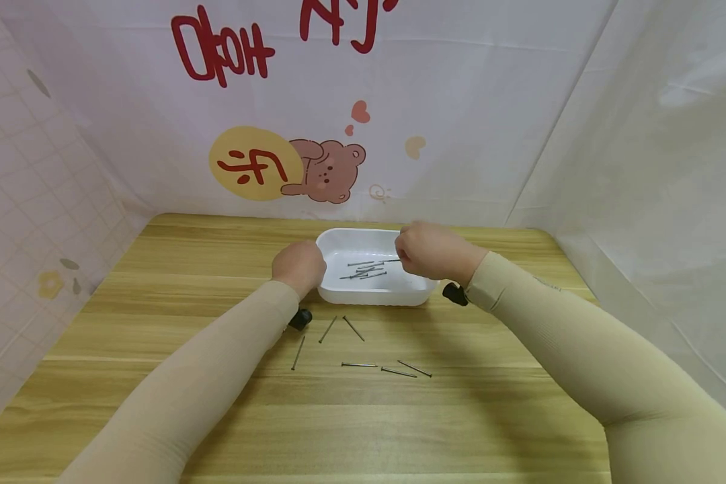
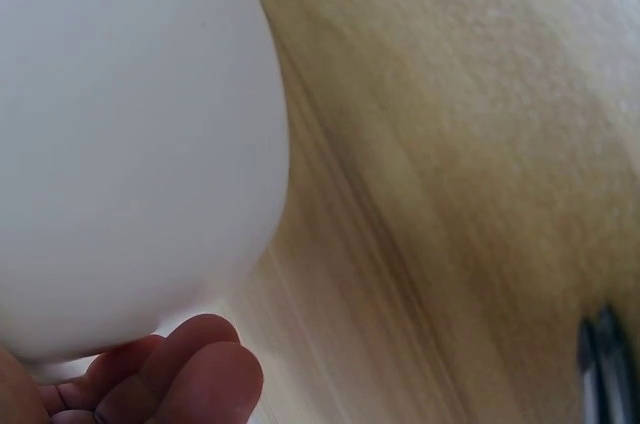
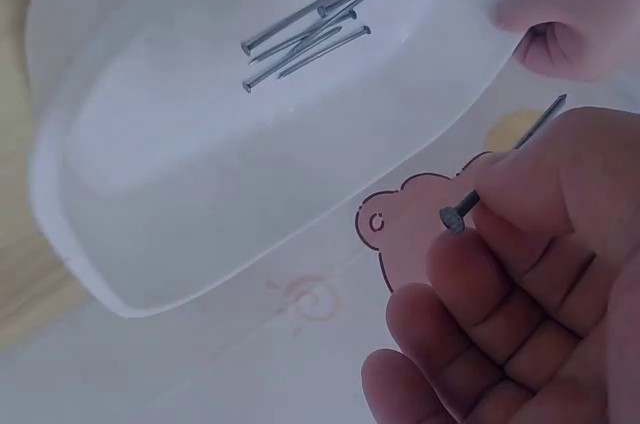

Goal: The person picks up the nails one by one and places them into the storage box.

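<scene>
My left hand (image 1: 299,267) grips the left end of a white plastic tray (image 1: 369,296), its fingers curled against the wall in the left wrist view. Above the tray's right side, my right hand (image 1: 432,250) pinches a steel nail (image 3: 455,219) between thumb and forefinger. In the right wrist view, its flat head sticks out on one side of the pinch and its point on the other. The remaining fingers are bent loosely below it. Several grey nails (image 3: 297,18) lie in a loose heap, roughly parallel, on the tray floor.
Several loose nails (image 1: 359,365) are scattered on the wooden table (image 1: 339,437) in front of the tray. A white cloth with a printed bear (image 1: 329,176) hangs behind the table. Black wrist devices (image 1: 456,294) sit under both sleeves.
</scene>
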